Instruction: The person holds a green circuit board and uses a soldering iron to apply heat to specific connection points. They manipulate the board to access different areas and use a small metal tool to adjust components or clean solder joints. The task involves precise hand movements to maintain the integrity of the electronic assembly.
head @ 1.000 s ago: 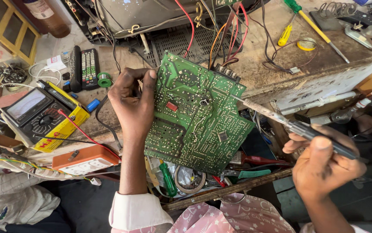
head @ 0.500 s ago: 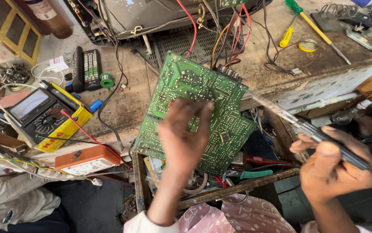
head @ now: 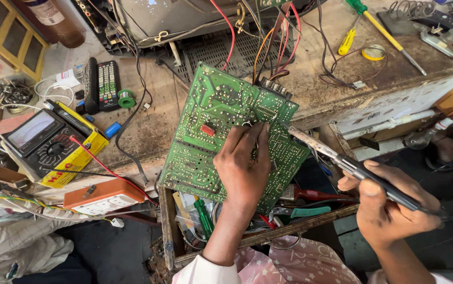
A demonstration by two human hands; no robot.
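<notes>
Head view showed your left hand [head: 245, 163] pressed flat on the green circuit board [head: 226, 131]. Your right hand [head: 392, 208], beside the board, gripped the soldering iron [head: 353, 165]. Its tip sat just off the board's edge, so no joint looked touched yet.

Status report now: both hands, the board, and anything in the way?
Left hand flat on green circuit board. Right hand grips soldering iron, tip at board's right edge. Wires hang at board's top.
</notes>
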